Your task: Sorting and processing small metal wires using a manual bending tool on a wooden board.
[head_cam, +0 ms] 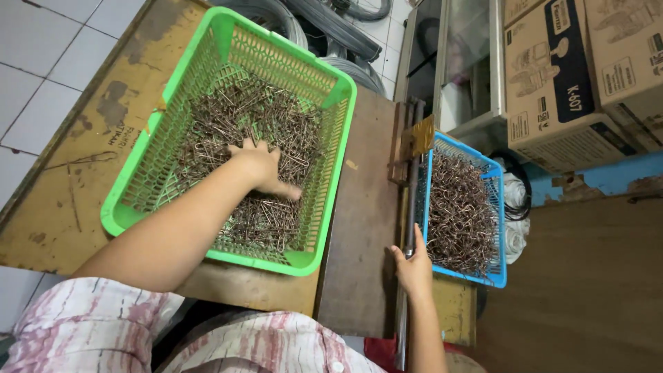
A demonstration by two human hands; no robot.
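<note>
My left hand [262, 168] reaches into a green plastic basket [126, 207] and lies palm down on a heap of thin bent metal wire pieces [269, 117], fingers buried among them. Whether it grips any is hidden. My right hand [414, 266] rests on a long metal lever bar [412, 186] that runs along the edge of a dark wooden board [362, 228], fingers curled on it. Right beside that hand stands a blue plastic basket [498, 276] filled with bent wire pieces [459, 207].
Both baskets sit on a worn yellowish wooden table [69, 173]. Cardboard boxes [573, 76] are stacked at the upper right, coils of wire [331, 27] lie on the tiled floor behind the green basket, and a brown surface [587, 276] lies to the right.
</note>
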